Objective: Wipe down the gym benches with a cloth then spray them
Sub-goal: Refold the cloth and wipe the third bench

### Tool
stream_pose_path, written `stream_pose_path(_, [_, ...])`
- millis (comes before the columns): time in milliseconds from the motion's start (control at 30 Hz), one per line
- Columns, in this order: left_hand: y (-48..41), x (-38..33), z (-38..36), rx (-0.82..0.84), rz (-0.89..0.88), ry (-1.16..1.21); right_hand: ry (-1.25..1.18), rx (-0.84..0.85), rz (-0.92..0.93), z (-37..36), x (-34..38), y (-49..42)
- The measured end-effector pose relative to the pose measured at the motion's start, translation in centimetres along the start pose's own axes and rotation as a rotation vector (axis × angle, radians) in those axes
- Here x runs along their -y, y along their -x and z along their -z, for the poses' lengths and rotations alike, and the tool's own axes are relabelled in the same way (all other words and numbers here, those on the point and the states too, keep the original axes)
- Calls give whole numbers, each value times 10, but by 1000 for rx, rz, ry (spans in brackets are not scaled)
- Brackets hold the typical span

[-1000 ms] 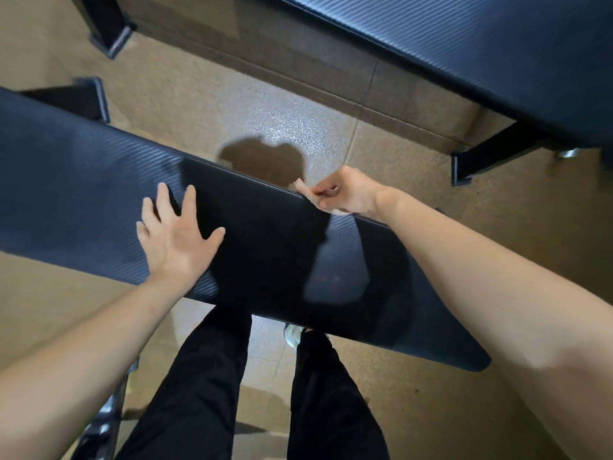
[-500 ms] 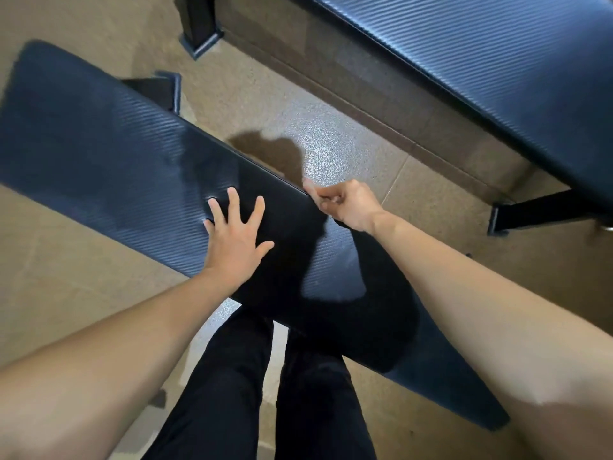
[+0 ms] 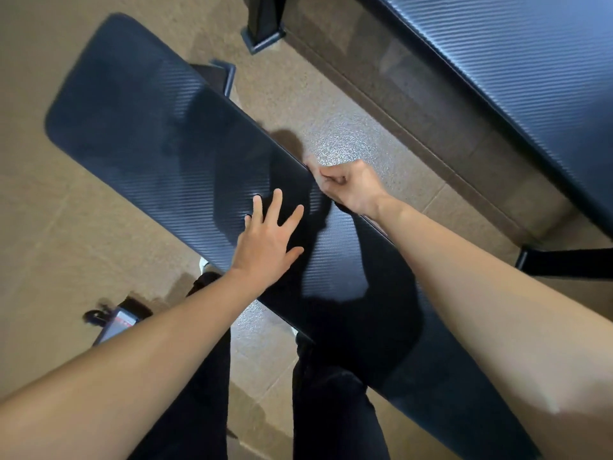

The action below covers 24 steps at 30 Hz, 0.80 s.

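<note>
A long black padded bench (image 3: 132, 127) with a ribbed surface runs from upper left to lower right. A dark smooth cloth (image 3: 298, 180) lies across its middle and is hard to tell from the shadow there. My left hand (image 3: 268, 240) presses flat on the cloth with fingers spread. At the bench's far edge my right hand (image 3: 351, 187) has curled fingers and pinches the cloth's edge. No spray bottle is in view.
A second black bench (image 3: 514, 78) fills the upper right, with a black foot (image 3: 263, 24) and a black floor bar (image 3: 564, 263). My legs in black trousers (image 3: 331, 393) stand against the near bench. A frame part with a red label (image 3: 116, 323) sits on the tan floor at lower left.
My left hand has slid along the bench towards my right hand, which stays pinched at the far edge. The view has swung so the bench's rounded left end now shows.
</note>
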<state>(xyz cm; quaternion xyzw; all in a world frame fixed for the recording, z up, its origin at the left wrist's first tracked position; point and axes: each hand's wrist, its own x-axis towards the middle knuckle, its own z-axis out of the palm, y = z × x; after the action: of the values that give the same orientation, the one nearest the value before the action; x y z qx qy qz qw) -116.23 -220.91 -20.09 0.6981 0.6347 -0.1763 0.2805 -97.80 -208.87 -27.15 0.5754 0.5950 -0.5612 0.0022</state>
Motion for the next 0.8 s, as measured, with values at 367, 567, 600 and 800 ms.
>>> stream_pose_path(367, [-27, 131, 50, -233, -15, 386, 132, -34, -32, -14, 97, -68])
stream_pose_path(567, [-54, 216, 94, -226, 340, 236, 139, -4, -30, -21, 158, -107])
stream_pose_path(600, [-55, 226, 97, -196, 365, 226, 155, -7, -7, -23, 167, -115])
stream_pose_path(800, [-52, 267, 96, -98, 352, 215, 212, 5, 31, -35, 217, -162])
